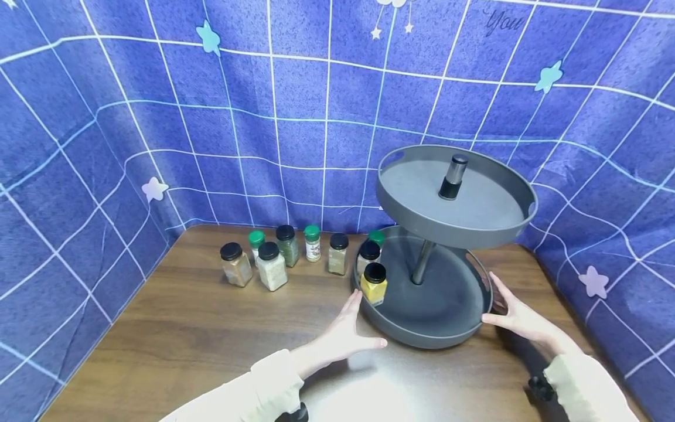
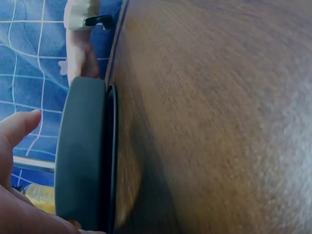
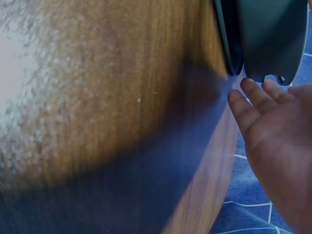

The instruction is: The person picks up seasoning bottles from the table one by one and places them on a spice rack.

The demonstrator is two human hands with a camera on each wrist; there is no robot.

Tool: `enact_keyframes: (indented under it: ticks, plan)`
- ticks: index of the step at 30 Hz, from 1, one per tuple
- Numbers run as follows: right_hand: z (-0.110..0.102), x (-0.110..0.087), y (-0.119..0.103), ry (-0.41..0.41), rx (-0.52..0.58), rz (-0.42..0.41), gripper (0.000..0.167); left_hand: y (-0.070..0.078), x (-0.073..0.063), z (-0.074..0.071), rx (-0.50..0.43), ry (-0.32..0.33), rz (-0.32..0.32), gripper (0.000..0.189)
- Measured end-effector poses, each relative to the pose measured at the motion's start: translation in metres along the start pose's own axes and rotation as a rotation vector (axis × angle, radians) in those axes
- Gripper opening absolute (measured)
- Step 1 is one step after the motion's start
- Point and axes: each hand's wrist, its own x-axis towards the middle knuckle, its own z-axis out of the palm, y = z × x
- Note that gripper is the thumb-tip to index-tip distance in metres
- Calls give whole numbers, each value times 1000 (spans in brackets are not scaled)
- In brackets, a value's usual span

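A dark grey two-tier round tray stands on the right side of the table, its upper tier raised on a metal post. On the lower tier, by its left wall, are a yellow spice jar with a black lid, another black-lidded jar and a green-lidded one. My left hand is at the lower tier's front left, fingertips at the wall and thumb spread. At the right wall, my right hand has its fingers extended; contact is unclear in the right wrist view.
Left of the tray, several spice jars stand on the wooden table, among them a brown one, a white one and a green-lidded one. A blue patterned cloth hangs behind the table and along both sides.
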Motion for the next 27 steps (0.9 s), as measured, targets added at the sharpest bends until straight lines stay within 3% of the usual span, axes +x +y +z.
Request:
enact_keyframes:
  ticks: [14,27]
  plan:
    - [-4,-2,-3,16,-45,78,83,-2,7,0,13,7,13,112]
    - [-5,1,-5,18,-92,145,84,-5,17,-11,34,-13,15,111]
